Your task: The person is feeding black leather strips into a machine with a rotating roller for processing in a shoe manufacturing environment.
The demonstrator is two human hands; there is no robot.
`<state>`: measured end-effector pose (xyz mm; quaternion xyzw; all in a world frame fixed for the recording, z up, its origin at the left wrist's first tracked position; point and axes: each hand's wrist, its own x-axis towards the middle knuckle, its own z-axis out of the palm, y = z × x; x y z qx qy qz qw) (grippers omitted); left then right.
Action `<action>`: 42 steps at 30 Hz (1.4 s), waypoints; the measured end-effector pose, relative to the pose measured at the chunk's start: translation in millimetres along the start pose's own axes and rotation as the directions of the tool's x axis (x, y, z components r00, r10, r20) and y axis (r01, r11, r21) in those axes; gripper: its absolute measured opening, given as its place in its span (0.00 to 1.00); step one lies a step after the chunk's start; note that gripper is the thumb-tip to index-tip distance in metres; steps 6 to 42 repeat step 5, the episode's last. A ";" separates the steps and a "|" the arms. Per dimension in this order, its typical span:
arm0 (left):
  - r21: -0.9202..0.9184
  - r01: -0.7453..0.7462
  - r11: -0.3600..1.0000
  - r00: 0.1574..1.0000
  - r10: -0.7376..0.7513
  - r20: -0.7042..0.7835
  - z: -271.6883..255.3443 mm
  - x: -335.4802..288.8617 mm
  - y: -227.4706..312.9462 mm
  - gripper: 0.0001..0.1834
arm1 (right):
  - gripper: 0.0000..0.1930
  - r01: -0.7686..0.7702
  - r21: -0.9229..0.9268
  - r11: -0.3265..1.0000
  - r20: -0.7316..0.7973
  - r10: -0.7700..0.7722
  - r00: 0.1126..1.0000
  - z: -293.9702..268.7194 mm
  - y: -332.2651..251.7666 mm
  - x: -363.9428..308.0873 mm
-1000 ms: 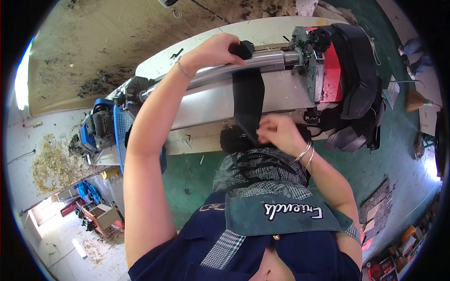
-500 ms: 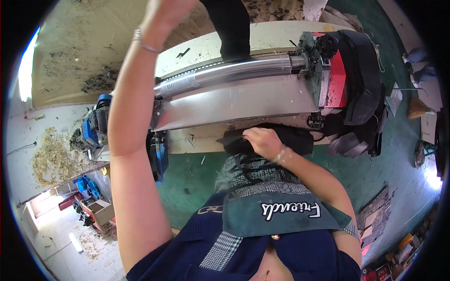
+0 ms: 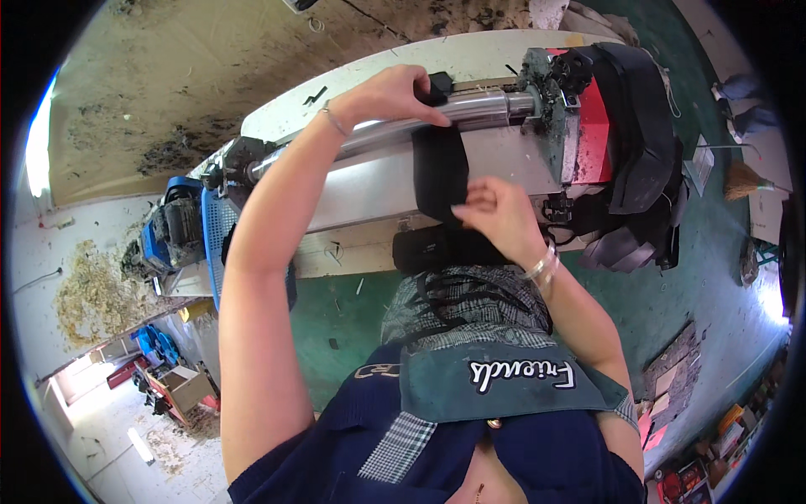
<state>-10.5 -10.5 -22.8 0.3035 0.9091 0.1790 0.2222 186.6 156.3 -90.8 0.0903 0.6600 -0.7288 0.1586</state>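
Observation:
A black cloth-like piece (image 3: 441, 172) lies across the flat metal plate (image 3: 369, 185) of a bench machine, its far end at the shiny metal roller (image 3: 478, 109). My left hand (image 3: 388, 98) reaches over the roller and grips the piece's far part between thumb and fingers. At its near right corner, my right hand (image 3: 504, 214) pinches the edge with bent fingers. A bundle of black pieces (image 3: 424, 248) rests at the bench's near edge, just below the plate and partly behind my right hand.
On the right stands the machine's red end housing (image 3: 590, 139), with black pieces (image 3: 642, 126) draped beside it. A blue plastic basket (image 3: 216, 244) is at the left end. Dark scraps litter the tan covered surface (image 3: 126, 126) beyond. A broom (image 3: 747, 181) stands far right.
My left hand has come back toward me from the far side, and the black piece now lies over the plate. My right hand has moved from the bundle up to the piece's near edge.

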 end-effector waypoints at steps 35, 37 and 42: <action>-0.105 -0.161 0.981 0.984 0.151 -0.099 -36.5 -35.1 42.9 0.12 | 0.17 0.230 -0.815 0.532 0.322 0.085 0.943 8.9 84.3 -0.6; -0.105 -0.161 0.981 0.984 0.151 -0.099 -36.5 -35.1 42.9 0.12 | 0.17 0.230 -0.815 0.532 0.322 0.085 0.943 8.9 84.3 -0.6; -0.105 -0.161 0.981 0.984 0.151 -0.099 -36.5 -35.1 42.9 0.12 | 0.17 0.230 -0.815 0.532 0.322 0.085 0.943 8.9 84.3 -0.6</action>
